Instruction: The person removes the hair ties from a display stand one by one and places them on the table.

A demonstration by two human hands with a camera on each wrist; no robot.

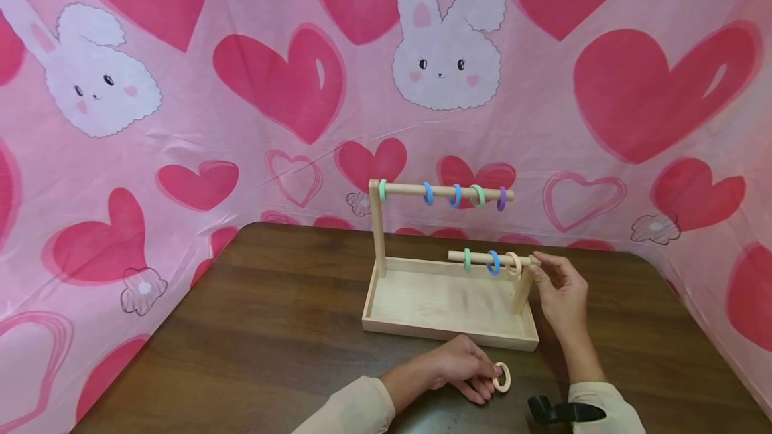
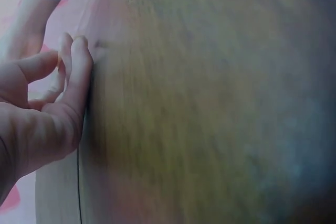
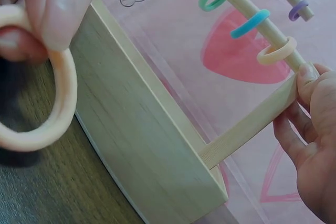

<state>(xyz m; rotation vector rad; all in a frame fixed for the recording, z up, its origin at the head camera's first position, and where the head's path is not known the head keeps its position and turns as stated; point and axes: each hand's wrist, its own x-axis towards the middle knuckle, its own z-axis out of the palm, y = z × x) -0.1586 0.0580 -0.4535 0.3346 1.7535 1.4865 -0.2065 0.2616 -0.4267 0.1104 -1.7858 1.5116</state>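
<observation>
Between its thumb and fingers, my left hand [image 1: 461, 368] pinches a beige ring [image 1: 505, 378] low over the table in front of the wooden rack [image 1: 449, 339]. That ring shows large in the right wrist view [image 3: 67, 93]; the left wrist view does not show it. My right hand [image 1: 562, 286] grips the top of the rack's short post [image 3: 252, 121], at the end of the lower rod. On this rod hang a green ring [image 1: 467, 260], a blue ring [image 1: 493, 262] and a beige ring [image 1: 514, 264]. Several green, blue and purple rings [image 1: 502, 199] hang on the upper rod [image 1: 443, 189].
The rack's tray base stands on a dark wooden table [image 1: 289, 327]. A pink cloth [image 1: 253, 5] with hearts and rabbits hangs behind and at the sides. A black wrist strap [image 1: 567, 412] sits at my right sleeve.
</observation>
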